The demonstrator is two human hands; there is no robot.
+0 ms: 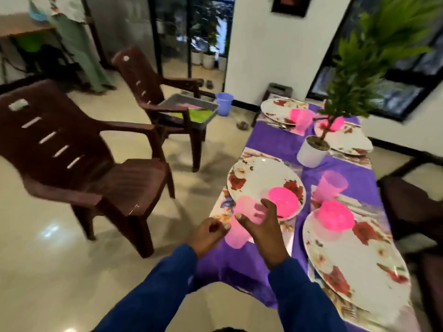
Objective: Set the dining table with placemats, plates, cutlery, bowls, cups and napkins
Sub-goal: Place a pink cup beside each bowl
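The right hand [260, 226], fingers spread and curved, touches the pink cup [241, 221] at 6 o'clock of the floral plate [259, 178]. The left hand [207, 233], at the cup's 9 o'clock, is loosely curled and holds nothing. No writing is readable.

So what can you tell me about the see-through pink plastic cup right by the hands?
The see-through pink plastic cup looks like thin, smooth plastic, wider at the rim than at the base. It appears tilted, rim away from the person, at the near edge of the purple-clothed table, beside the flowered white plate. The right hand curls around it with spread fingers; the left hand is close beside it, contact unclear.
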